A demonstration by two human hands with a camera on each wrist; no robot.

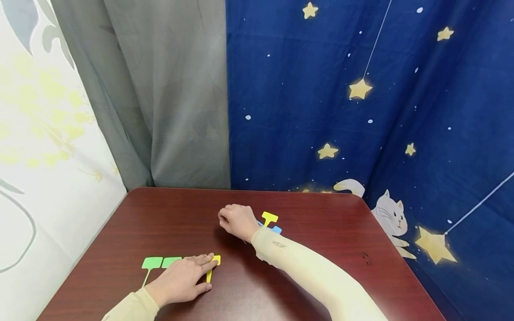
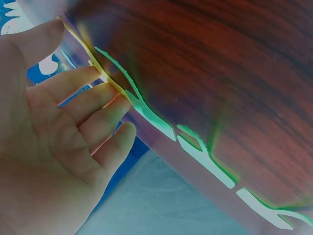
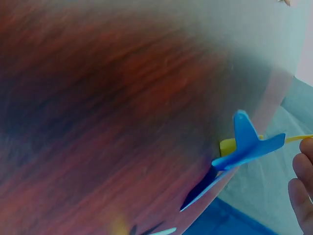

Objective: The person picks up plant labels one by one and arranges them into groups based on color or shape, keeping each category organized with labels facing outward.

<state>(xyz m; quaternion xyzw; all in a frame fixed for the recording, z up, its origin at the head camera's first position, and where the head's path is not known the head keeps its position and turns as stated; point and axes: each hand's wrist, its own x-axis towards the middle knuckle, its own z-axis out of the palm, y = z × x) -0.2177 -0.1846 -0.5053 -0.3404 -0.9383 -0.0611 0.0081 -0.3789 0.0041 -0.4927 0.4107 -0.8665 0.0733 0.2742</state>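
T-shaped plastic plant labels lie on the dark red-brown table. A row holds green labels [image 1: 152, 263] and a yellow label [image 1: 217, 260] at its right end. My left hand [image 1: 182, 278] rests flat with fingertips on that yellow label; its palm and spread fingers show in the left wrist view. Farther back, my right hand [image 1: 238, 222] hovers over the table with curled fingers, and a yellow strip [image 3: 296, 138] meets its fingertips in the right wrist view. Near its wrist lie a blue label [image 1: 276, 229] and another yellow label [image 1: 270, 217], partly hidden by the sleeve.
The wooden table [image 1: 321, 267] has rounded back corners. Behind it hang a grey curtain [image 1: 188, 98] and a blue curtain [image 1: 289, 111] with stars. A pale patterned cloth [image 1: 48, 156] hangs along the left side.
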